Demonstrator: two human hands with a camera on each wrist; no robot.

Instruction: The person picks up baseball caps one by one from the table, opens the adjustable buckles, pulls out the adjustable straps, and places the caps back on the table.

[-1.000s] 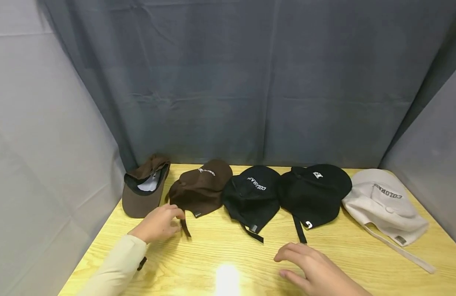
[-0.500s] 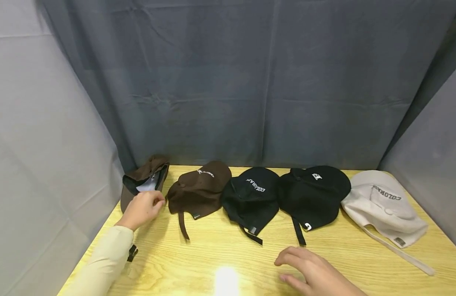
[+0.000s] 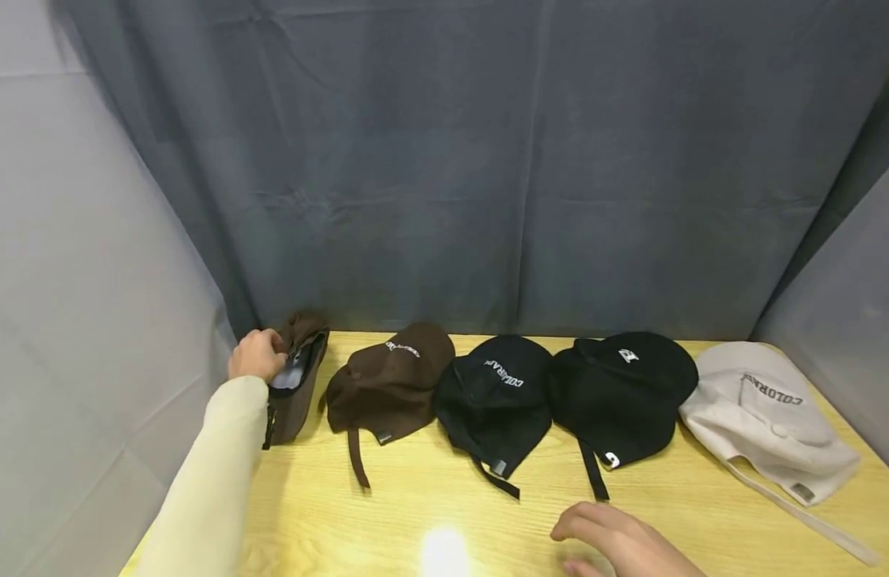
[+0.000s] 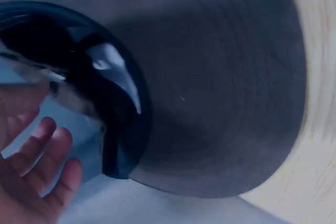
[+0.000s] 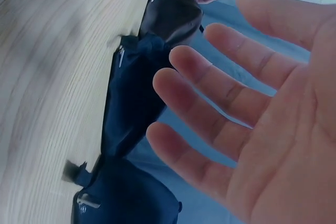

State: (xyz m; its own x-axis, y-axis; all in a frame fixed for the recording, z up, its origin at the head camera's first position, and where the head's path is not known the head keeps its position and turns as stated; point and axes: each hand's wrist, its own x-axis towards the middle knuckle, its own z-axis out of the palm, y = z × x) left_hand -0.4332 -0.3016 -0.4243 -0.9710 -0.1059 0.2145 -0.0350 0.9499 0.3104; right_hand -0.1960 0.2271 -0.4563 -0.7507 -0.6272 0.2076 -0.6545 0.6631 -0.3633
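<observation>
At the far left, an overturned brown baseball cap (image 3: 300,401) lies with its opening and pale lining showing. My left hand (image 3: 256,355) is at its rear rim, the thumb and forefinger pinching the edge. In the left wrist view, the brim (image 4: 226,87) fills the middle, and the other fingers (image 4: 58,150) curl loosely beside the opening. My right hand (image 3: 620,538) hovers over the front of the table, fingers slightly bent and apart, holding nothing. Nearest to it is a black cap with a white emblem (image 3: 624,401), its strap trailing forward.
Beside the overturned cap, a row continues with a brown cap (image 3: 393,385), a black lettered cap (image 3: 498,401) and a beige cap (image 3: 769,417). Straps hang toward the front of the wooden table (image 3: 386,521). A grey curtain (image 3: 415,176) stands behind, with pale cloth (image 3: 90,280) at the left.
My left hand has gone from the upright brown cap's strap leftward and back to the overturned cap's rear rim. The right hand has hardly moved; the view has shifted slightly.
</observation>
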